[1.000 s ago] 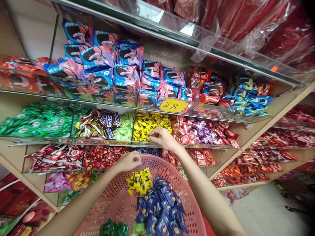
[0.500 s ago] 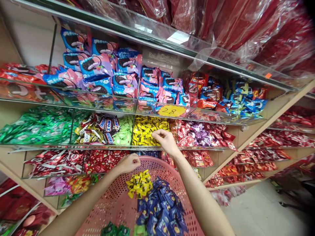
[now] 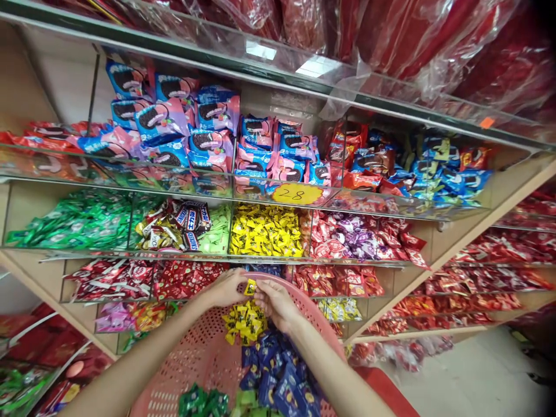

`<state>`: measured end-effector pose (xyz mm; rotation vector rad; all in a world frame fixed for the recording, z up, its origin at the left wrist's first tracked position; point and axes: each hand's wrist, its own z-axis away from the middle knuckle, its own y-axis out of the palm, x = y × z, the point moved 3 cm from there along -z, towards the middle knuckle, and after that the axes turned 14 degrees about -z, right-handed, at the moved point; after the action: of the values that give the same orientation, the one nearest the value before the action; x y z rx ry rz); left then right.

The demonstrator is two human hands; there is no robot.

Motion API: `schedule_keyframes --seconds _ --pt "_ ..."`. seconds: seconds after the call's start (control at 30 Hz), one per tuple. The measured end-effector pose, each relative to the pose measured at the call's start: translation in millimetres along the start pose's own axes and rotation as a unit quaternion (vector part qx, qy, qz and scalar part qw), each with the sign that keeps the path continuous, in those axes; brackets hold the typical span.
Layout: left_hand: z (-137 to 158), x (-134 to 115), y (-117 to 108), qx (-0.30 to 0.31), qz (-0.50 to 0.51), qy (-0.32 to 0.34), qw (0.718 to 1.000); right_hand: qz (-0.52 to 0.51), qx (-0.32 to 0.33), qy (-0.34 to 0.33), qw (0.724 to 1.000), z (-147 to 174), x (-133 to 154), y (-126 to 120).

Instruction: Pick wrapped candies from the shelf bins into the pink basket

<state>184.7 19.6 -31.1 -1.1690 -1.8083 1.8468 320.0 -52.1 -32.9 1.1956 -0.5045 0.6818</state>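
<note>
A pink perforated plastic basket (image 3: 204,347) is below me, holding yellow wrapped candies (image 3: 247,322), dark blue packets (image 3: 282,370), green ones (image 3: 203,401) and a few light green ones (image 3: 249,399). At its far rim my left hand (image 3: 230,288) is closed on the edge, its fingertips partly hidden. My right hand (image 3: 274,301), over the basket beside the left one, pinches a yellow wrapped candy (image 3: 249,286) above the yellow pile. Behind the hands, a shelf compartment holds many more yellow candies (image 3: 267,231).
Glass-fronted shelves hold green candies (image 3: 82,223), chocolate bars (image 3: 190,219), red and purple candies (image 3: 360,236) and blue-pink cookie packs (image 3: 163,121). A yellow price tag (image 3: 297,193) reads 28. Plastic-wrapped red goods (image 3: 403,40) sit above. Floor (image 3: 473,370) shows at right.
My right hand has come back from the yellow candy compartment down to the basket, now with a yellow candy in its fingers. The left hand stays at the rim; the view has shifted slightly.
</note>
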Motion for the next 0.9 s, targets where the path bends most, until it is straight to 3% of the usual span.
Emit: schedule_keyframes --seconds 0.17,0.43,0.7,0.9 --pt "-1 0 -3 0.022 0.082 -0.001 0.996 -0.055 -0.058 0.025 0.996 -15 -7 -16" --pt "-4 -3 -7 0.026 0.168 -0.044 0.984 -0.072 -0.014 0.017 0.997 -19 -11 -16" --pt "-1 -11 -9 0.016 0.151 -0.047 0.987 0.025 0.018 -0.072 0.997 -27 -9 -24" --pt "-2 -13 -11 0.025 0.154 -0.051 0.986 0.123 0.049 -0.146 0.98 -24 4 -22"
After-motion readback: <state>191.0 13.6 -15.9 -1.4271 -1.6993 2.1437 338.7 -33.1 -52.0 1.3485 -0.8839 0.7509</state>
